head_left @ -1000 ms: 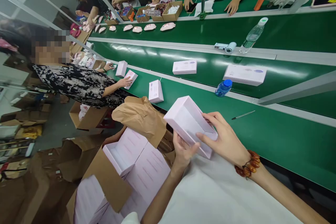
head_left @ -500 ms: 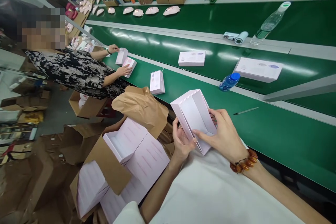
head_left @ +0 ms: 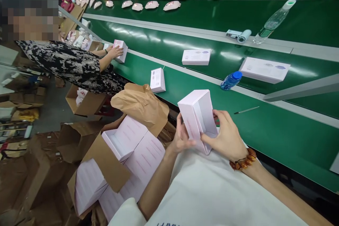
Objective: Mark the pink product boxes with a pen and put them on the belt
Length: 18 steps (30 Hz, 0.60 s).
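Observation:
An open, pale pink cardboard box is held up in front of my body, its hollow white inside facing up and to the right. My left hand grips it from the left and below, thumb along the lower side. On the right, my right hand has its thumb at the box's near inner edge and its fingers round the far side. A brown carton packed with more pale pink boxes stands to the lower left, with crumpled brown paper above it.
The green bench bears a pen, a blue-capped bottle and closed boxes. A clear bottle stands on the grey rail. To the left, a co-worker in a patterned top handles a box. A metal post slants at right.
The box in my hands has turned, showing more of its outer side and less of its inside. The co-worker's two boxes now appear as one, with a hand on it.

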{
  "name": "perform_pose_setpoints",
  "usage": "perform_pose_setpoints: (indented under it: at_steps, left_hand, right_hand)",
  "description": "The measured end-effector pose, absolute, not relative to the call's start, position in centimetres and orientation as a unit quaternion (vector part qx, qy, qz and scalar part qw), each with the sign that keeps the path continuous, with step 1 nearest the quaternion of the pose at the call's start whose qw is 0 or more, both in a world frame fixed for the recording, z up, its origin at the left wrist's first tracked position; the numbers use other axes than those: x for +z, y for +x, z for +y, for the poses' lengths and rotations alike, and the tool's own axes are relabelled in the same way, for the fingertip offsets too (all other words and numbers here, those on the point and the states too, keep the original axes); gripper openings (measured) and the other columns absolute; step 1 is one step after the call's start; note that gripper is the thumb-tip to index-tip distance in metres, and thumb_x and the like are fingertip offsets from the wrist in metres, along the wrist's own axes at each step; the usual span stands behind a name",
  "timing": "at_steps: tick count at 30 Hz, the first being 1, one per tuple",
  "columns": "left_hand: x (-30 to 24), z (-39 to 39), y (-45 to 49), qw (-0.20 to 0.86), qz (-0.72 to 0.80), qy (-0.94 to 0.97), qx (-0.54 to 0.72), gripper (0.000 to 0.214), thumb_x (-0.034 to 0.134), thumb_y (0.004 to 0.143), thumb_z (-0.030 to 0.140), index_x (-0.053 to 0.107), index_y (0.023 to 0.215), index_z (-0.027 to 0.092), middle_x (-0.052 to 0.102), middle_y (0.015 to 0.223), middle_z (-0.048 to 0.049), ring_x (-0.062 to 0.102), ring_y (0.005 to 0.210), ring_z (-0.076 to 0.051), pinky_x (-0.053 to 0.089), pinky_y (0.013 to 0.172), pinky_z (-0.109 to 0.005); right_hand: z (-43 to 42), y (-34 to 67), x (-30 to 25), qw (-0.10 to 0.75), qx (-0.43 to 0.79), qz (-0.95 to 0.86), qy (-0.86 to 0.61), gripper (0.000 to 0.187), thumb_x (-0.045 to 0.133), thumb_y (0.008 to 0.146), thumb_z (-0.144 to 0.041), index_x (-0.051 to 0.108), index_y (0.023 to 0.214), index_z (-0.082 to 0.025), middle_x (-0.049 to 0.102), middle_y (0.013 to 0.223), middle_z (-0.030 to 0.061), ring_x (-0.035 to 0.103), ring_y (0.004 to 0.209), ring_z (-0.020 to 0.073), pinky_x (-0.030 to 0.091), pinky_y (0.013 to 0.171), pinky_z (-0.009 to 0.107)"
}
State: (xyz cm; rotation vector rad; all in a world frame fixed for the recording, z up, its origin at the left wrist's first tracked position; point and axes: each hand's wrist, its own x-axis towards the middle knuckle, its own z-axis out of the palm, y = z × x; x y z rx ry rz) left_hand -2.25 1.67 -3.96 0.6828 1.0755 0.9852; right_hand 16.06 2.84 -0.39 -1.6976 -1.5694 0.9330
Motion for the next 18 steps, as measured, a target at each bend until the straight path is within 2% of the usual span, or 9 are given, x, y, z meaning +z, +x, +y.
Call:
perform_pose_setpoints:
  at_steps: [3,6,8,12,14,16,18]
  left_hand:
    - [-5.6,2.7,-3.5,0.730,0.497,0.257,0.393,0.105,0.103,0.033,0.065,0.064,0.122,0.023,0.075,0.097,-0.0081,0.075,0.095,-0.036,0.064,0.080,-0.048]
    - [-6.4,3.2,-3.6,0.721,0.501,0.239,0.414,0.090,0.101,0.035,0.065,0.068,0.106,0.021,0.076,0.090,-0.0078,0.075,0.090,-0.036,0.063,0.075,-0.046]
    - [-6.3,3.4,-3.3,0.715,0.500,0.234,0.428,0.087,0.100,0.035,0.063,0.069,0.105,0.020,0.079,0.093,-0.0085,0.076,0.093,-0.037,0.063,0.077,-0.045]
    - [-5.5,3.8,-3.0,0.713,0.497,0.217,0.444,0.089,0.096,0.039,0.057,0.070,0.115,0.020,0.082,0.105,-0.0108,0.077,0.102,-0.041,0.063,0.084,-0.048]
    - [-5.1,3.9,-3.1,0.718,0.495,0.201,0.447,0.086,0.093,0.043,0.057,0.071,0.117,0.019,0.083,0.106,-0.0118,0.077,0.103,-0.042,0.063,0.084,-0.049]
    - [-4.9,3.9,-3.3,0.717,0.495,0.184,0.454,0.083,0.093,0.046,0.055,0.072,0.118,0.019,0.083,0.107,-0.0118,0.077,0.104,-0.042,0.063,0.084,-0.049]
    - [-4.9,3.8,-3.4,0.711,0.501,0.167,0.464,0.083,0.095,0.043,0.048,0.072,0.119,0.022,0.083,0.109,-0.0100,0.076,0.108,-0.042,0.063,0.086,-0.048]
  right_hand:
    - [2.9,15.9,0.0,0.341,0.404,-0.581,-0.619,0.065,0.078,0.071,-0.045,0.062,0.128,-0.019,0.069,0.117,0.0135,0.073,0.097,0.0313,0.066,0.087,0.051]
    - [3.0,16.0,0.6,0.362,0.407,-0.569,-0.616,0.060,0.076,0.070,-0.042,0.062,0.124,-0.020,0.071,0.115,0.0121,0.073,0.097,0.0304,0.066,0.086,0.049]
    - [3.1,16.3,1.1,0.364,0.399,-0.565,-0.624,0.059,0.076,0.069,-0.042,0.062,0.123,-0.021,0.072,0.115,0.0116,0.072,0.097,0.0310,0.066,0.086,0.051]
    - [3.3,17.0,1.8,0.342,0.416,-0.550,-0.638,0.061,0.077,0.068,-0.046,0.061,0.122,-0.022,0.071,0.117,0.0121,0.072,0.098,0.0323,0.064,0.092,0.055]
    - [3.4,16.9,1.9,0.324,0.441,-0.537,-0.642,0.071,0.080,0.067,-0.050,0.058,0.128,-0.021,0.069,0.124,0.0153,0.071,0.106,0.0355,0.063,0.097,0.058]
    - [3.5,16.6,1.8,0.293,0.475,-0.525,-0.642,0.089,0.085,0.063,-0.056,0.053,0.138,-0.020,0.065,0.135,0.0192,0.068,0.119,0.0400,0.061,0.101,0.062]
    - [3.5,16.1,1.7,0.269,0.501,-0.516,-0.641,0.104,0.091,0.058,-0.060,0.049,0.145,-0.021,0.063,0.143,0.0211,0.066,0.127,0.0428,0.059,0.104,0.063]
